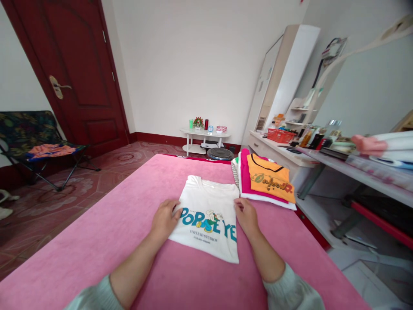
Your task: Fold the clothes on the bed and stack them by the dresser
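Note:
A folded white T-shirt (206,196) lies flat on the pink bed cover (129,206), its neckline away from me. Across its front run blue "POPEYE" letters with a cartoon figure and smaller text below. My left hand (165,218) grips the shirt's left edge, fingers curled in at the side. At the opposite edge my right hand (247,215) pinches the fabric between thumb and fingers. Just beyond the right hand sits a stack of folded clothes, with an orange top (269,176) uppermost and a magenta garment (245,172) under it.
A white side table (205,134) with small items stands against the far wall. To the right are a dresser (274,146) with a red basket (280,135) and a cluttered shelf. A folding chair (35,133) with cloth on it stands left, near a dark red door (74,56).

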Available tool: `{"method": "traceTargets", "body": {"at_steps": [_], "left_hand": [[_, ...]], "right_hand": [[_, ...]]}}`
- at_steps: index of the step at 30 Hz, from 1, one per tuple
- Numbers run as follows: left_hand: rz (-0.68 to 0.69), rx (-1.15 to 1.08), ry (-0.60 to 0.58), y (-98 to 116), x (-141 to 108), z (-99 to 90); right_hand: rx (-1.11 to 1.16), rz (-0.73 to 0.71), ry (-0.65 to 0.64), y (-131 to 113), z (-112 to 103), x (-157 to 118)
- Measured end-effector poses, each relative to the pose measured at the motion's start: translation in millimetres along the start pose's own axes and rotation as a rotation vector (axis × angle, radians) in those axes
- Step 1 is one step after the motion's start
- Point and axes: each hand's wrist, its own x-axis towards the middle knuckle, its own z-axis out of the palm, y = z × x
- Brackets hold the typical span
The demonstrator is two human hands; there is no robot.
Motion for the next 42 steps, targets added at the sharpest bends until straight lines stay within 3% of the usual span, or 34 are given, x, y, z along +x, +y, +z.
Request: {"method": "traceTargets", "body": {"at_steps": [4, 18, 28, 42], "left_hand": [[0.009, 0.002, -0.002, -3, -2, 5.7], [-0.108, 0.032, 0.013, 13, -20, -9.8], [-0.157, 0.117, -0.02, 11, -14, -3.8], [-0.147, 0.059, 0.022, 8, -13, -2.9]], "right_hand": [[0.063, 0.043, 0.028, 6, 4, -1], [0.029, -0.134, 0.061, -5, -12, -26], [0.063, -0.043, 0.025, 9, -5, -19], [0.054, -0.052, 0.024, 18, -1, -16]]}}
